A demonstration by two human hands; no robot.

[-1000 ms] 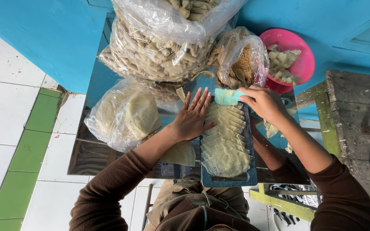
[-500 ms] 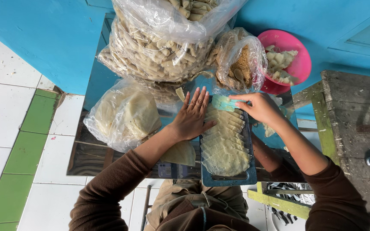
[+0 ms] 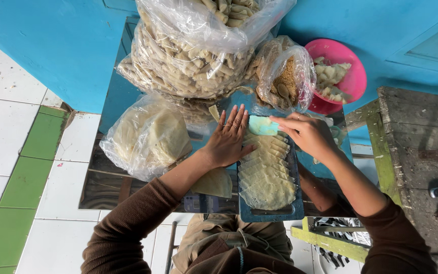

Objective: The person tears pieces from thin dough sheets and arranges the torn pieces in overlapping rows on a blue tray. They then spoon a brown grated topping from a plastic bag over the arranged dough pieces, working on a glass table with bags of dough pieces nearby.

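A blue tray point(image 3: 295, 205) lies in front of me with several thin pale dough sheets point(image 3: 264, 175) overlapping in a row. My left hand point(image 3: 227, 139) lies flat, fingers spread, at the tray's left edge, touching the topmost sheets. My right hand point(image 3: 307, 134) pinches a small pale green scraper point(image 3: 262, 125) over the far end of the row. One loose round sheet point(image 3: 216, 182) sits on the glass tabletop point(image 3: 97, 187) left of the tray.
A clear bag of round sheets point(image 3: 148, 134) lies at left. Big bags of rolled pastries point(image 3: 193, 56) stand behind. A small bag holds brown filling with a spoon point(image 3: 285, 76). A pink bowl point(image 3: 353, 76) holds pale pieces. A worn wooden bench point(image 3: 416, 152) is at right.
My right hand has brought the green scraper slightly leftward and down onto the far end of the sheets. My left hand has stayed flat in the same spot.
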